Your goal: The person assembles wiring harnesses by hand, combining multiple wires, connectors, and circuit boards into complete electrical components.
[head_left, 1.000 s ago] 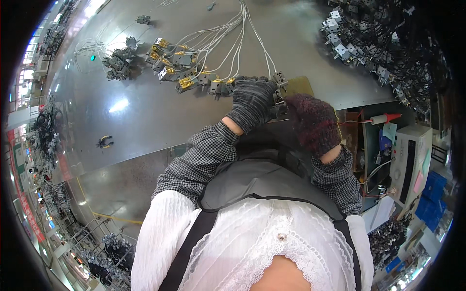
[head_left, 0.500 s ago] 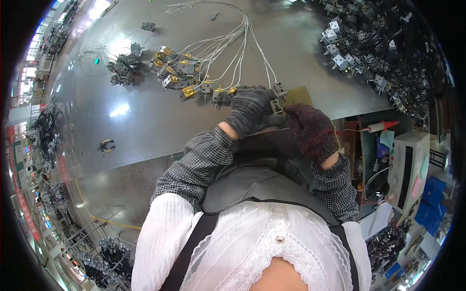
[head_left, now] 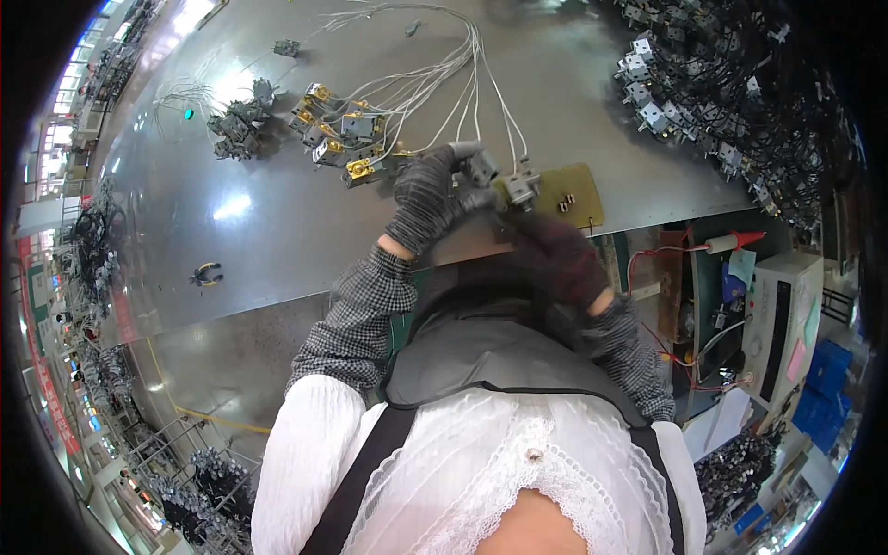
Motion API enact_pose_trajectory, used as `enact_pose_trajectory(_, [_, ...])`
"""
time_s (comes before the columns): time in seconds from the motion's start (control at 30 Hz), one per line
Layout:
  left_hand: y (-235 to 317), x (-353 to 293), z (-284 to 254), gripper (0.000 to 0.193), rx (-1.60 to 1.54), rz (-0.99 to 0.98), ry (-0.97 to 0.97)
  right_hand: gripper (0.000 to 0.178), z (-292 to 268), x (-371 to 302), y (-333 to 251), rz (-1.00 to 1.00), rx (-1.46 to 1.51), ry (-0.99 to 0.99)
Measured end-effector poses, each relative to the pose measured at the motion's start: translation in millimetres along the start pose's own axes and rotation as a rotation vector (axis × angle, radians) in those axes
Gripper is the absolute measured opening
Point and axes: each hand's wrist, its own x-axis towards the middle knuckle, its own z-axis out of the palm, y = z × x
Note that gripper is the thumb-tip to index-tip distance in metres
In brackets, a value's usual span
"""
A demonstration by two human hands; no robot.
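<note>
"Grey block [head_left: 482, 168]: how do the fingers stand?"

"Left hand [head_left: 433, 192]: finger and thumb closed on it, at their tips. Right hand [head_left: 558, 256]: blurred; cannot tell whether it grips anything."

"Failure modes?"

"Judgement: a fingertip hold on a hard, boxy part could let it twist or slip. The white wires [head_left: 474, 39] run bunched, so a sideways tug could tangle them or drag neighbours. Two metal bits [head_left: 567, 201] lie loose on the brown pad [head_left: 583, 180]; a brush from the right hand could knock them off."

"Position relative to fingers?"

"Between left finger and thumb, just left of a wired block [head_left: 522, 190] at the pad's left side. Right fingertips point toward that second block; contact unclear."

"Farther out?"

"Left: a cluster of blocks with yellow parts [head_left: 361, 127] on the metal table [head_left: 305, 227], then pliers [head_left: 198, 277] near its front edge. Far right: a dark heap of cabled parts [head_left: 731, 102]."
</note>
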Motion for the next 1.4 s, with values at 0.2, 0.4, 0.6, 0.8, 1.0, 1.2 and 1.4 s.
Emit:
enact_pose_trajectory(0.2, [-0.4,11.4,15.0,0.044,0.061,0.132,-0.174,0.034,-42.3,-5.8,26.0,0.232,0.082,0.155])
enact_pose_trajectory(0.4, [-0.9,19.9,8.6,0.041,-0.312,-0.008,-0.344,0.029,-45.5,-3.6,27.1,0.258,0.033,0.203])
enact_pose_trajectory(0.6, [27.8,17.1,11.4,0.047,0.150,0.147,-0.269,0.027,-44.5,-3.0,15.0,0.288,0.040,0.216])
enact_pose_trajectory(0.8, [44.9,9.8,31.7,0.052,0.294,0.193,-0.183,0.025,-46.3,-10.5,-13.9,0.130,-0.108,0.185])
enact_pose_trajectory(1.0, [44.1,7.6,42.6,0.055,0.283,0.107,-0.172,0.020,-48.1,-0.3,-33.4,0.001,-0.391,0.163])
enact_pose_trajectory(1.2, [45.4,13.0,44.3,0.057,0.324,0.121,-0.185,0.018,-51.0,3.2,-36.7,0.080,-0.529,0.094])
enact_pose_trajectory(1.4, [52.8,20.4,42.0,0.055,0.379,0.098,-0.274,0.017,-47.8,3.3,-30.6,0.049,-0.459,0.161])
